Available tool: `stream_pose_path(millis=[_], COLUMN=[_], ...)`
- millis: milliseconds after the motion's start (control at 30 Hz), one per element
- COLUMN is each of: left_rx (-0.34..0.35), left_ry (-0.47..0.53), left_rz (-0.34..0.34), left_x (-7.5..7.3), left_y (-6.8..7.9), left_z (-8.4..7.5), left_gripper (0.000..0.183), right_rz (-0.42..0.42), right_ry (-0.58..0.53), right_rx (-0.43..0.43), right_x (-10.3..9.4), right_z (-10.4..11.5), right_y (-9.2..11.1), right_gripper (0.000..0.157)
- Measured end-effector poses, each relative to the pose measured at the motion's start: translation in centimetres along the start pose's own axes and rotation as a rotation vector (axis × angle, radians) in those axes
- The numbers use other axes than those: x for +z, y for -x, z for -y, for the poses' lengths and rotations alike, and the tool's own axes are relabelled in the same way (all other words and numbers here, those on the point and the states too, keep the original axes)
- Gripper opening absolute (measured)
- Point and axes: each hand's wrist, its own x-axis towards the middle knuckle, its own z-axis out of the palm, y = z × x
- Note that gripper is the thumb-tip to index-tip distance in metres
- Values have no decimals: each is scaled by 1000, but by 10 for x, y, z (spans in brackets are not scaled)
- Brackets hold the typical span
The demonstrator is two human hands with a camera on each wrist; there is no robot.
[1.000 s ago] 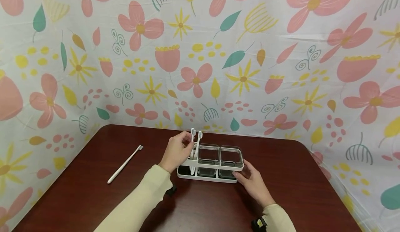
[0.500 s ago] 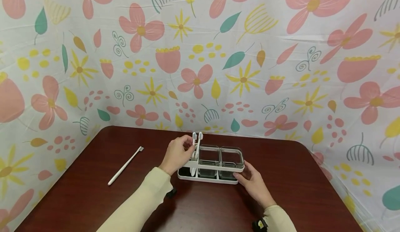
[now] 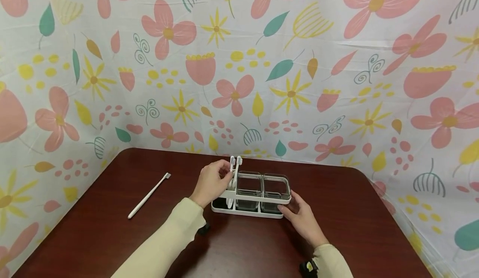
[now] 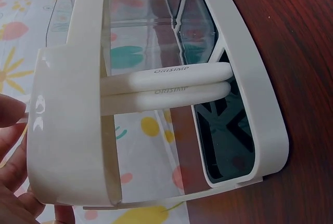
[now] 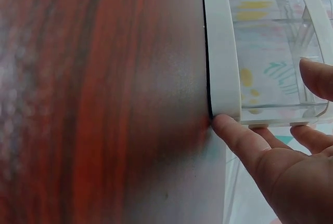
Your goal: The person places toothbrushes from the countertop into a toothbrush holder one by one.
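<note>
A white toothbrush holder (image 3: pixel 251 214) with two tiers stands on the table, its middle and right places filled by clear cups (image 3: pixel 250 182). Two white toothbrushes (image 3: pixel 237 174) stand side by side in its left compartment, heads up. My left hand (image 3: pixel 212 183) pinches the left one just below its head. In the left wrist view, both handles (image 4: pixel 166 78) reach down to the dark base, and the holder hides part of my fingers. My right hand (image 3: pixel 302 219) holds the holder's right end, thumb at the front of the base and fingers along the side.
A third white toothbrush (image 3: pixel 149 196) lies at the left on the dark red-brown table (image 3: pixel 239 244). Behind the table hangs a flower-patterned cloth (image 3: pixel 247 61).
The left toothbrush has sunk slightly, so its head is now about level with the other one. My left hand stays at it, and my right hand keeps its place on the holder.
</note>
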Motion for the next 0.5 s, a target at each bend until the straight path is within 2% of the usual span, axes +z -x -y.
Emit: stream_pose_path(millis=[333,500], left_rx=[25,18], left_ry=[-35,-23], left_rz=[1,8], left_x=[1,0], left_y=[-1,0], left_z=[2,3], left_gripper=[13,18], right_rz=[-3,-3], right_ry=[10,6], right_rx=[0,7], right_x=[1,1], right_z=[-1,-3], right_y=[-2,-2], right_gripper=[69,69])
